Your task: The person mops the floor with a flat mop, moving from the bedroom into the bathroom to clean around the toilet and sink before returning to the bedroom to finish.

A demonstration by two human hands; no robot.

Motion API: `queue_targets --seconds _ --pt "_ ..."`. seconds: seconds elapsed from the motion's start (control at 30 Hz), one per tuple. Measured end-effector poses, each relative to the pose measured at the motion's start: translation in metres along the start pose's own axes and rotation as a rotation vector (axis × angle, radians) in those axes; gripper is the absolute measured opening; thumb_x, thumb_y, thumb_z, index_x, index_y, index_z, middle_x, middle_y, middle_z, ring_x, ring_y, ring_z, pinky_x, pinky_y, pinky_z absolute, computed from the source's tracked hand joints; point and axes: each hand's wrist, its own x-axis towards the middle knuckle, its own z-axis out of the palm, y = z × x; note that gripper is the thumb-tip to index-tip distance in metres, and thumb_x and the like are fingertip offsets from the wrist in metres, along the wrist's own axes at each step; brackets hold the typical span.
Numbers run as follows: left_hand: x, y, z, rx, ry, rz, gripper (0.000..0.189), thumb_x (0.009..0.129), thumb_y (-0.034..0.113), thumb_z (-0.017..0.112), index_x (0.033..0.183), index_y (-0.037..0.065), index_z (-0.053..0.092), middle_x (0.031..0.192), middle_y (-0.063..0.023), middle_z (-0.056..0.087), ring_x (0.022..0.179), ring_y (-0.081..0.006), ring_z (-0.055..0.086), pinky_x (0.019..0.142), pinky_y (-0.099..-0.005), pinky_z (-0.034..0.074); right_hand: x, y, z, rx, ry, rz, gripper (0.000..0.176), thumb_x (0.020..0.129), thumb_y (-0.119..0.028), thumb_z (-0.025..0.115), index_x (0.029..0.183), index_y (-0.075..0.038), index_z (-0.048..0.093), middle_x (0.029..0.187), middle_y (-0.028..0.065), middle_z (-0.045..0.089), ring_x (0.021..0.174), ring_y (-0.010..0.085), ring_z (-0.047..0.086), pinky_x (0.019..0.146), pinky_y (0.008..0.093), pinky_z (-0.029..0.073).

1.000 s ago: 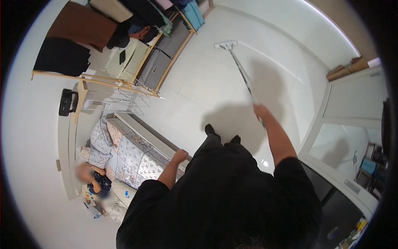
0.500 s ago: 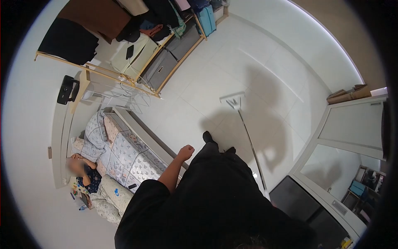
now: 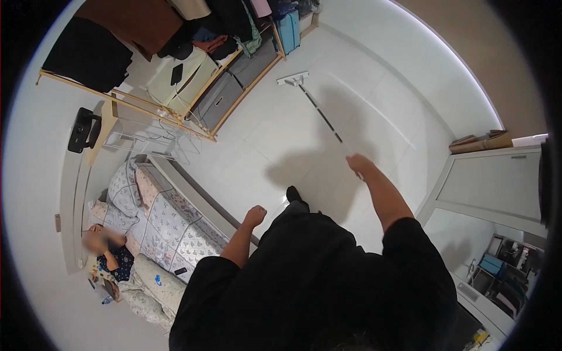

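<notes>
Mop pole (image 3: 325, 120) is running forward-left out of the right hand (image 3: 358, 165), with the mop head (image 3: 293, 78) sitting on the floor (image 3: 386, 99) well ahead. Clothes rack (image 3: 193, 76) is standing far forward-left of that hand, near the mop head. Bed (image 3: 170, 216) is lying just left of the left hand (image 3: 256, 215). A person (image 3: 111, 257) is lying on it, further left. Door (image 3: 497, 181) is standing right of the right hand.

Your white tiled floor (image 3: 275, 146) carries the wooden rack (image 3: 249, 95). Your mop (image 3: 325, 119) rests its head just beside the rack, the bed (image 3: 170, 222) stands near it, and the cardboard (image 3: 480, 142) lies well apart.
</notes>
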Motion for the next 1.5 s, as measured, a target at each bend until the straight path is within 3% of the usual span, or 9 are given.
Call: queue_targets --seconds 0.1,0.13,0.23,0.37,0.87,1.0,1.33,1.37,1.5 --pt "0.005 0.032 -0.008 -0.362 0.06 -0.084 0.035 0.081 0.031 0.053 0.091 -0.001 0.064 0.084 -0.0158 0.067 0.075 -0.0306 0.065 0.073 -0.0393 0.051 -0.057 0.119 0.053 -0.212 0.338 -0.291 0.065 0.093 -0.052 0.035 0.071 0.004 0.06 0.063 0.0215 0.061 0.064 0.0356 0.063 0.066 0.0476 0.05" --pt "0.008 0.031 -0.009 -0.426 0.037 -0.096 0.034 0.081 0.03 0.054 0.09 -0.001 0.063 0.082 -0.0161 0.067 0.075 -0.0288 0.066 0.073 -0.0383 0.051 -0.095 0.148 0.051 -0.268 -0.13 -0.038 0.041 0.099 -0.035 0.029 0.115 -0.005 0.053 0.105 0.0248 0.06 0.093 0.0383 0.061 0.079 0.0502 0.048" --pt "0.031 0.005 0.001 -0.31 0.057 -0.031 0.035 0.08 0.03 0.054 0.09 -0.002 0.063 0.079 -0.0165 0.067 0.072 -0.0267 0.066 0.072 -0.0373 0.051 -0.217 0.343 0.127 -0.407 -0.002 0.083 0.053 0.093 -0.047 0.04 0.117 -0.002 0.051 0.107 0.0255 0.06 0.095 0.0405 0.06 0.078 0.0483 0.049" --pt "0.021 0.014 -0.02 -0.395 -0.009 -0.144 0.036 0.079 0.03 0.053 0.092 -0.001 0.064 0.08 -0.0172 0.067 0.077 -0.0291 0.066 0.074 -0.0382 0.051 -0.405 0.253 0.072 -0.457 0.087 0.419 0.039 0.09 -0.043 0.051 0.093 -0.003 0.052 0.076 0.0202 0.063 0.079 0.0395 0.063 0.07 0.0479 0.05" --pt "0.019 0.037 -0.011 -0.182 0.097 -0.062 0.036 0.082 0.033 0.051 0.093 0.0 0.063 0.092 -0.0212 0.064 0.092 -0.0347 0.061 0.082 -0.042 0.047 0.069 0.022 0.009 -0.244 0.143 -0.187 0.05 0.09 -0.043 0.044 0.105 0.001 0.06 0.117 0.0228 0.057 0.11 0.0392 0.054 0.092 0.0494 0.043" --pt "-0.015 0.078 0.013 -0.015 0.198 0.045 0.032 0.082 0.029 0.055 0.091 -0.001 0.062 0.077 -0.0129 0.066 0.067 -0.0218 0.064 0.065 -0.0355 0.051 0.049 -0.043 -0.045 -0.181 0.041 -0.1 0.038 0.089 -0.029 0.045 0.114 -0.004 0.056 0.112 0.0171 0.062 0.103 0.036 0.06 0.087 0.0469 0.048" --pt "-0.062 0.082 0.125 0.021 0.064 -0.017 0.035 0.08 0.033 0.056 0.087 -0.001 0.062 0.075 -0.0128 0.065 0.065 -0.0205 0.064 0.064 -0.0346 0.051 -0.214 0.396 0.105 -0.276 0.178 0.073 0.045 0.092 -0.043 0.045 0.109 -0.002 0.05 0.089 0.0224 0.063 0.084 0.0415 0.061 0.074 0.0504 0.049" --pt "-0.076 0.1 0.121 0.043 -0.05 -0.122 0.038 0.082 0.035 0.051 0.093 0.001 0.065 0.101 -0.0207 0.063 0.101 -0.0343 0.058 0.089 -0.0425 0.045 -0.264 0.432 0.116 -0.196 0.212 0.035 0.039 0.088 -0.038 0.054 0.104 -0.002 0.053 0.084 0.0244 0.063 0.08 0.043 0.061 0.069 0.0509 0.048" --pt "-0.101 0.127 0.126 0.041 -0.067 -0.134 0.038 0.082 0.035 0.052 0.093 0.001 0.065 0.1 -0.0194 0.064 0.098 -0.0344 0.059 0.087 -0.0416 0.046 -0.375 0.468 0.122 -0.181 0.238 0.024 0.032 0.085 -0.033 0.06 0.092 -0.002 0.055 0.072 0.0228 0.062 0.07 0.0425 0.061 0.058 0.0497 0.048"
